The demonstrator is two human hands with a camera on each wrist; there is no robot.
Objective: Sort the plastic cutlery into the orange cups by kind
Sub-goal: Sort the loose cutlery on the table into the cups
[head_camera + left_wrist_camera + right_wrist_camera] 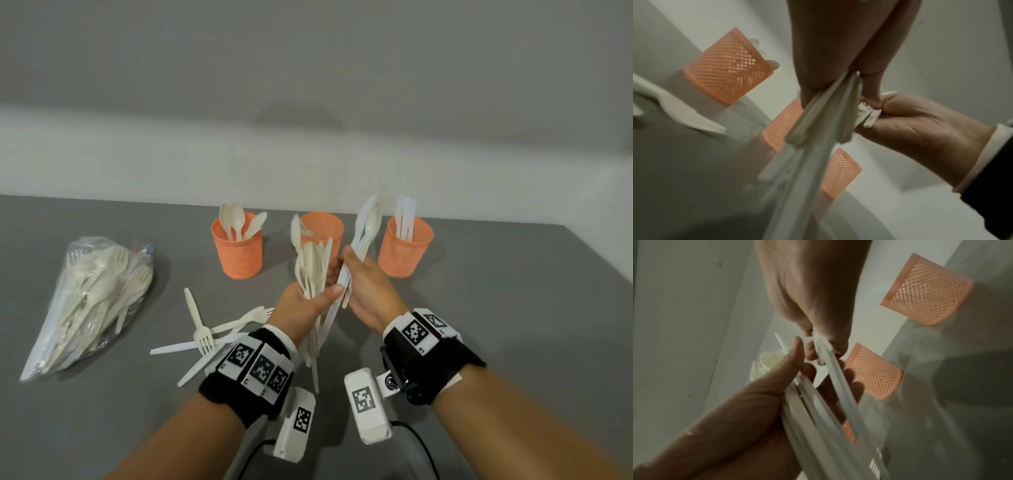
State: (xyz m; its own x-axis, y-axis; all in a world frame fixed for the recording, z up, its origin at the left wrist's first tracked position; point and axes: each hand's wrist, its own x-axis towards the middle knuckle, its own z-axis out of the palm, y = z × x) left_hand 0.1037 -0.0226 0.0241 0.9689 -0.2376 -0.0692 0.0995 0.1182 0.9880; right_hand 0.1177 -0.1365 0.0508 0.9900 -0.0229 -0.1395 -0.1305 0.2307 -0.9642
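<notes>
I judge the step as mid-sort: my left hand (pixel 301 301) clamps the mixed bundle (pixel 310 263) above the table while my right hand (pixel 363 284) pinches a knife-and-spoon pair (pixel 363 236), which next needs separating before dropping into the right cup (pixel 404 250).

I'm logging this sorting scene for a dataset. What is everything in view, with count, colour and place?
orange cups: three, orange mesh, in a row at the table's far side
spoons: several, cream, in the left cup
knives: several, white, in the right cup
loose cutlery: a few forks and knives, cream and white, on the table
bag of cutlery: one, clear, at the left
table: one, grey
left hand: grips a cream bundle
right hand: pinches a few pieces
</notes>
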